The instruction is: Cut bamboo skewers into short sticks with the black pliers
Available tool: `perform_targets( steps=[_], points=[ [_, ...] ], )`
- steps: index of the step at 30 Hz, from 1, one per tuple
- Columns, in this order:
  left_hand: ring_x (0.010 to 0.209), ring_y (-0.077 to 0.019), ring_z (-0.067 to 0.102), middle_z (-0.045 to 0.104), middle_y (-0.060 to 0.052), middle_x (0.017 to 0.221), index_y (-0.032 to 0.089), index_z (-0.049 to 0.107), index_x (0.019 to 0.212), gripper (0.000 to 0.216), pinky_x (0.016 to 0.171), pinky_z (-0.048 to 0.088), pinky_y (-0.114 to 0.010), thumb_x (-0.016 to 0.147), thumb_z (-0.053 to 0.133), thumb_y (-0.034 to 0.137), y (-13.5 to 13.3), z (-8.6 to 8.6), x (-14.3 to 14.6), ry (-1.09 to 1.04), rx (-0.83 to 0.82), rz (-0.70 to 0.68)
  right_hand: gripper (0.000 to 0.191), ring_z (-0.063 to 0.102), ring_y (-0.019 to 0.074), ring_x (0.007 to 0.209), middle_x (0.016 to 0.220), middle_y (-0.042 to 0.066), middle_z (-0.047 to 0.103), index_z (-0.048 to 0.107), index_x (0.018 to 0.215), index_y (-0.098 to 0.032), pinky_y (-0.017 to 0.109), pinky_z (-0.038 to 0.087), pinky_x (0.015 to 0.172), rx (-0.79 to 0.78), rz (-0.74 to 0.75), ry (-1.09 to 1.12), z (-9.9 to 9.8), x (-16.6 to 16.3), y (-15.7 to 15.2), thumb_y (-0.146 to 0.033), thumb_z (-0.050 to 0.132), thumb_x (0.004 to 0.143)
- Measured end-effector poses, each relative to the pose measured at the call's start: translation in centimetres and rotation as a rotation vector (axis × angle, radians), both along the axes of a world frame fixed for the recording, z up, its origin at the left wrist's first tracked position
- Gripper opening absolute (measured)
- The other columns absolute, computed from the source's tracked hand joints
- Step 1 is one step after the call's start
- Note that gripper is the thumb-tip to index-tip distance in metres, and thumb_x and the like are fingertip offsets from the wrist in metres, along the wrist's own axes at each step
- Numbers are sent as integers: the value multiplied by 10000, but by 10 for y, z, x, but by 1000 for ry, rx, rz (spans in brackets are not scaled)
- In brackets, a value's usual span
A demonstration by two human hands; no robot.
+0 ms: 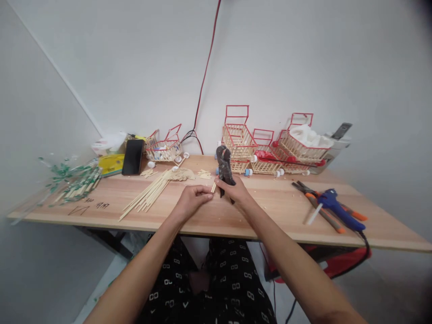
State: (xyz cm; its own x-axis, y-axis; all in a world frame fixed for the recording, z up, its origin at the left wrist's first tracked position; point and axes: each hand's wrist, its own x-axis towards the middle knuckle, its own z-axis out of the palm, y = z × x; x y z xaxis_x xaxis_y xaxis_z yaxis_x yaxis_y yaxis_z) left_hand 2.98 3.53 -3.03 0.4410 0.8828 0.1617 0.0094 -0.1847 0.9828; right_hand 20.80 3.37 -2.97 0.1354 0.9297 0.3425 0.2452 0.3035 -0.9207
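Note:
My left hand (pixel 193 200) is closed over the table, with thumb and forefinger pinching short wooden sticks (pixel 213 187). Close beside it, my right hand (pixel 238 191) is wrapped round a black hand cutter (pixel 224 163), whose head points up and away from me. The upper ends of the short sticks meet the right thumb; whether that hand grips them too, I cannot tell. Behind the hands lies a small pile of cut stick pieces (pixel 204 173). Long thin sticks (pixel 148 194) fan out to the left of my left hand.
Miniature stick-built carts (pixel 239 135) with red handles stand along the wall. A blue glue gun (pixel 337 208) and orange-handled pliers (pixel 324 211) lie at the right. Leftward are a phone (pixel 132 156), a yellow packet (pixel 111 165) and wrapped stick bundles (pixel 79 185) on the wooden table (pixel 270 220).

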Motion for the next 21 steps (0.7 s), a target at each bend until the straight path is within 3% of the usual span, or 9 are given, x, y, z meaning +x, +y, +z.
perform_targets(
  steps=[11, 18, 21],
  points=[
    [737, -166, 616, 728, -39, 787, 155, 733, 735, 145, 701, 429, -238, 746, 669, 284, -3, 4, 4, 76, 183, 74, 321, 542, 149, 576, 618, 9, 585, 604, 689, -166, 277, 452, 576, -27, 41, 57, -1, -3, -1, -476, 691, 685],
    [741, -180, 662, 730, -94, 820, 125, 668, 895, 327, 716, 499, -296, 691, 753, 366, -4, 2, 9, -160, -141, -46, 315, 550, 156, 607, 655, 11, 606, 628, 746, -162, 279, 451, 600, -7, 18, 21, -6, -1, 1, -468, 682, 697],
    [669, -180, 665, 726, -116, 759, 107, 657, 833, 352, 661, 513, -303, 672, 766, 401, -3, 2, 15, -210, -207, -27, 315, 543, 156, 609, 656, 10, 599, 618, 731, -163, 276, 443, 592, 21, 9, -17, -6, -3, 0, -472, 670, 703]
  ],
)
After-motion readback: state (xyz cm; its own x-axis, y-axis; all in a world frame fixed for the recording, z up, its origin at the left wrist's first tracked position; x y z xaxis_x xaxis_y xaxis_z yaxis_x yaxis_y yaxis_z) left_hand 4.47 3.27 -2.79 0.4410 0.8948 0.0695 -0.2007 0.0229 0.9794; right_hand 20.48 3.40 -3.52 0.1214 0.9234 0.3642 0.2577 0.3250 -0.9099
